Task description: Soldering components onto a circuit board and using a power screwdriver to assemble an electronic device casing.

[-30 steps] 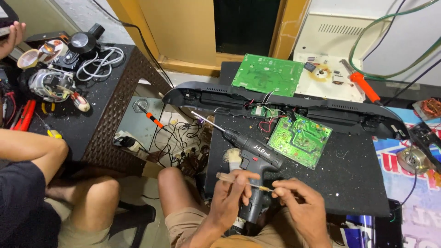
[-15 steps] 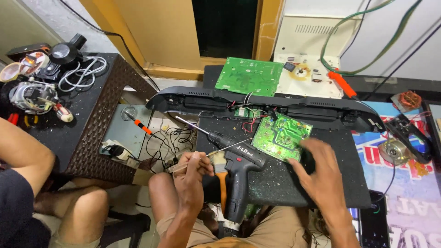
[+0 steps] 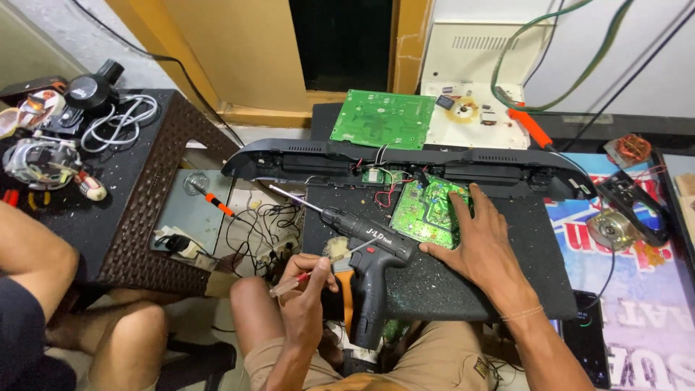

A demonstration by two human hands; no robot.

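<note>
Left hand (image 3: 304, 286) is closed around a thin screwdriver (image 3: 326, 264), near centre, just left of the drill (image 3: 365, 250). The shaft's long axis runs from near-left up to far-right, with the tip pointing over the drill body toward the green board (image 3: 427, 210). Right hand (image 3: 481, 242) lies open, palm down, fingers spread on the board's right edge and the black panel (image 3: 499, 282). The board sits far-right of the screwdriver tip, with the drill lying between them. The right hand touches the board; the left is apart from it.
</note>
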